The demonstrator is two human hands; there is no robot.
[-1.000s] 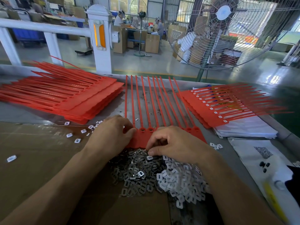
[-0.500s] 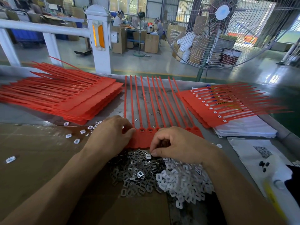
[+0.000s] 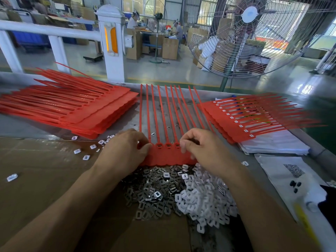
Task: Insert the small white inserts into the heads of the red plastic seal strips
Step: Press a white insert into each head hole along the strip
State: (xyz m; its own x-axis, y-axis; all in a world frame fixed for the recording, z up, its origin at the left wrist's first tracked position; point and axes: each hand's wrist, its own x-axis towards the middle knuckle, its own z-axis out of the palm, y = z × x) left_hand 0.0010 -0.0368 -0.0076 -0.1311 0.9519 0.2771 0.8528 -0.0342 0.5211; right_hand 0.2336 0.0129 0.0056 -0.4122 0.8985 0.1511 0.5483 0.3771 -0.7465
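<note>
A joined row of red seal strips (image 3: 168,155) was laid flat on the worktop (image 3: 23,128), tails pointing away, between the two hands. Its left end was gripped by the curled fingers of the left hand (image 3: 125,150). The right hand (image 3: 201,148) was held over the heads with fingertips pinched together; whether an insert was held could not be told. A heap of white inserts (image 3: 203,202) lay just before the strips.

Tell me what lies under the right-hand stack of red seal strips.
Under the right stack of red seal strips lies a pile of white sheets or bags, jutting out at its near edge. How far it extends beneath is covered by the strips.
</note>
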